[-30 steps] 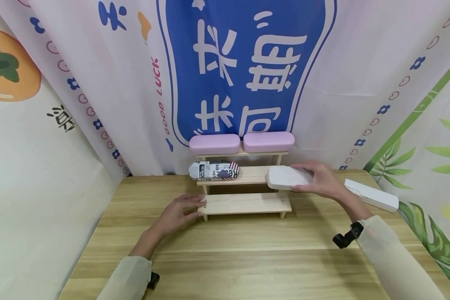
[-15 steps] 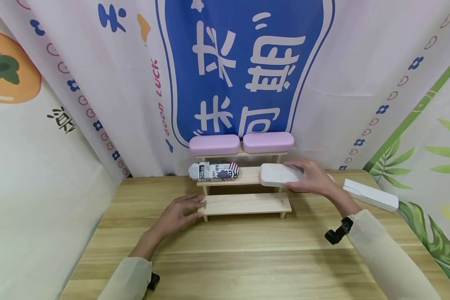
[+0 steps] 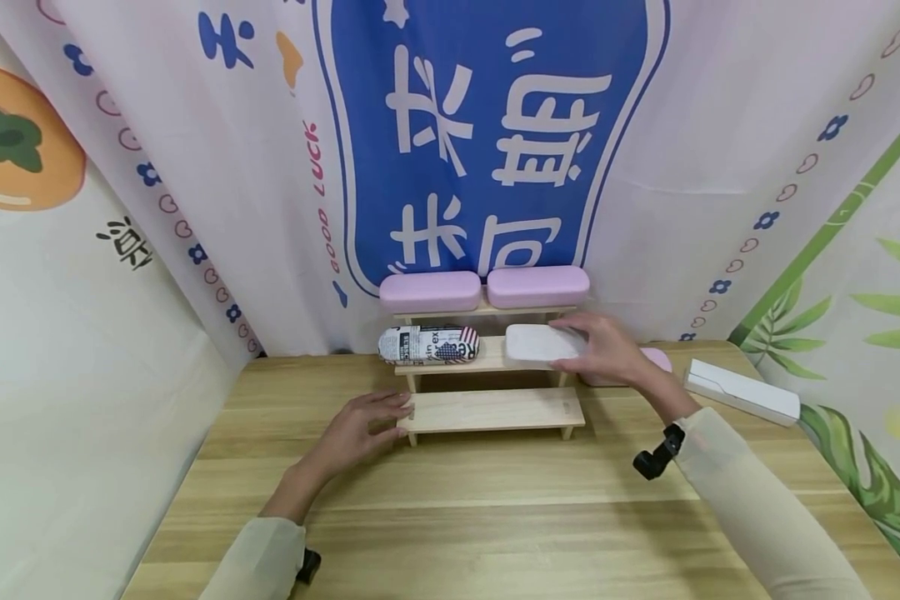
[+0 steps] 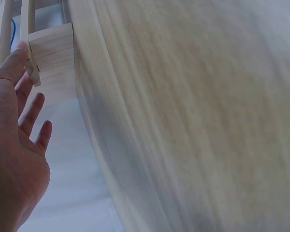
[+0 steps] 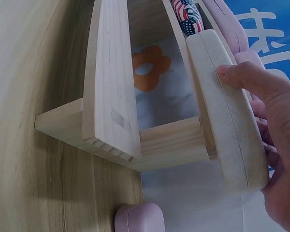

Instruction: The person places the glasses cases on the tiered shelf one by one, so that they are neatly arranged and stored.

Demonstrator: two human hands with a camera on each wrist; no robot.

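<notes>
My right hand (image 3: 603, 350) grips a white glasses case (image 3: 532, 343) by its right end, thumb on one side and fingers on the other. The case is at the right half of the middle step of a three-step wooden stand (image 3: 495, 409); in the right wrist view it lies along that step's board. To its left on the same step is a newspaper-print glasses case (image 3: 426, 345) with a flag motif. My left hand (image 3: 356, 429) touches the left end of the lowest step, its fingers (image 4: 31, 115) loosely extended.
Two lilac glasses cases (image 3: 430, 292) sit side by side on the top step. Another pinkish case (image 3: 657, 359) lies on the table (image 3: 450, 533) behind my right wrist. A long white box (image 3: 742, 392) lies farther right. A printed curtain (image 3: 645, 167) hangs behind.
My right hand has moved left along the middle step with the white glasses case, uncovering the pinkish case behind it. My left hand has stayed at the stand's end.
</notes>
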